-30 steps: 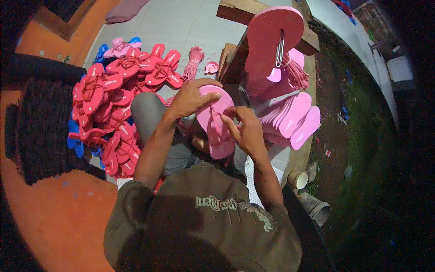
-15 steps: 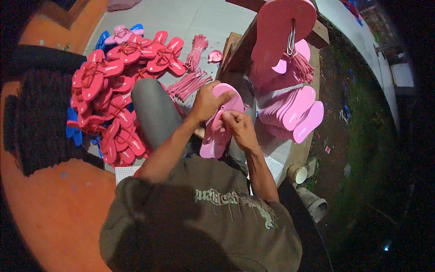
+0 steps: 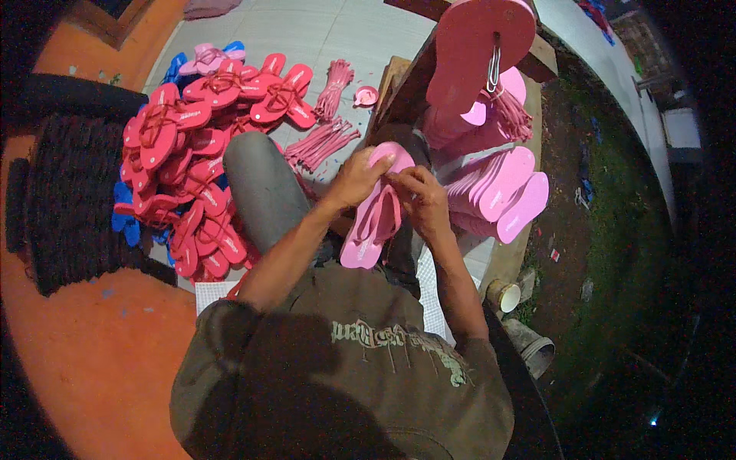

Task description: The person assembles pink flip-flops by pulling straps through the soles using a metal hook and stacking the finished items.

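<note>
Above my lap, a light pink flip-flop [image 3: 360, 251] is tilted with its narrower end toward me. Its darker pink strap [image 3: 392, 215] stands up in a loop over the sole. My left hand [image 3: 357, 178] is closed around the sole's left edge at the far end, the thumb pressed on top. My right hand [image 3: 425, 201] is closed at the far right edge of the flip-flop, fingertips pinched together near the upper part of the strap. Exactly what lies between those fingertips is hidden.
A heap of red flip-flops [image 3: 165, 146] lies left, with blue ones beneath. Bundles of pink straps [image 3: 334, 88] and a small pink dish [image 3: 366, 96] are ahead. At right, light pink soles [image 3: 506, 184] are stacked beside a wooden stand holding a large red sole [image 3: 479, 54].
My right hand has moved from the middle of the sole to its far right edge. The strap now shows as a raised loop. My left hand keeps its hold.
</note>
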The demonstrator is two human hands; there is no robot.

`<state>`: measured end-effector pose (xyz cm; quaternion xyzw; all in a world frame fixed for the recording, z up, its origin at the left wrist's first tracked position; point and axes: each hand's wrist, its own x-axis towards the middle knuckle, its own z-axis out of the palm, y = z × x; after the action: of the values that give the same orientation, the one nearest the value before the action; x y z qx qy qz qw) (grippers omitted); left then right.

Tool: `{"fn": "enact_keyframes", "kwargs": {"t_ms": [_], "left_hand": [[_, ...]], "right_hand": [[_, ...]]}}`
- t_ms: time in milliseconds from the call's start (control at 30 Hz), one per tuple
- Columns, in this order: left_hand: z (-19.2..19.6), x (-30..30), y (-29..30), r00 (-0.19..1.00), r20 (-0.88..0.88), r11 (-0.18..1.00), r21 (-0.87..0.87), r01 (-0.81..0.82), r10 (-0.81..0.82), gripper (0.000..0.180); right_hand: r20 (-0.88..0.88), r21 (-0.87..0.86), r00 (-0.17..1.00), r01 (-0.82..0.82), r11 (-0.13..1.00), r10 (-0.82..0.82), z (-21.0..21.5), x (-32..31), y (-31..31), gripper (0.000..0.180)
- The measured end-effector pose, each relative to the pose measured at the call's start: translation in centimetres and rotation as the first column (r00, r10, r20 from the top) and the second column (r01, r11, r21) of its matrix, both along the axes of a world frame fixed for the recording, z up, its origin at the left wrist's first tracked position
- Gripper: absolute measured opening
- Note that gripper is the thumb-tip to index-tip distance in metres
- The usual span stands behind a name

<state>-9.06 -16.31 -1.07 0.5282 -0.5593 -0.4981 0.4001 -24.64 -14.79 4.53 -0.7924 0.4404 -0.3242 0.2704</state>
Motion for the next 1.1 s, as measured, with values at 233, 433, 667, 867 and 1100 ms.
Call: {"fn": "enact_keyframes", "kwargs": {"t_ms": [233, 433, 667, 867, 1100], "left_hand": [[2.8, 1.0, 1.0, 0.996, -0.009, 0.996, -0.012, -0.089, 0.089, 0.034], [0.2, 2.9, 0.6, 0.955, -0.082, 0.951, -0.096, -0.292, 0.285, 0.034], [0.7, 8.7, -4.8, 0.783, -0.038, 0.755, -0.239, -0.610, 0.621, 0.039], [-16.8, 9.1, -6.7, 0.872, 0.297, 0.909, 0.035, -0.416, 0.388, 0.053], [-20.0, 4.2, -3.0, 0.811, 0.581, 0.819, 0.431, -0.379, 0.069, 0.067]], "right_hand": [[0.342, 0.190, 0.819, 0.421, 0.887, -0.462, -1.5, -3.8, -1.6, 0.011], [0.001, 0.086, 0.930, 0.366, 0.927, -0.367, -5.4, -2.3, -0.8, 0.016], [0.128, 0.568, 0.852, 0.357, 0.742, -0.508, -6.9, -4.1, 0.7, 0.018], [0.173, 0.647, 0.828, 0.313, 0.696, -0.533, -6.0, -3.9, 2.5, 0.018], [0.446, 0.663, 0.697, 0.164, 0.731, -0.561, -0.6, -5.8, 2.1, 0.017]]}}
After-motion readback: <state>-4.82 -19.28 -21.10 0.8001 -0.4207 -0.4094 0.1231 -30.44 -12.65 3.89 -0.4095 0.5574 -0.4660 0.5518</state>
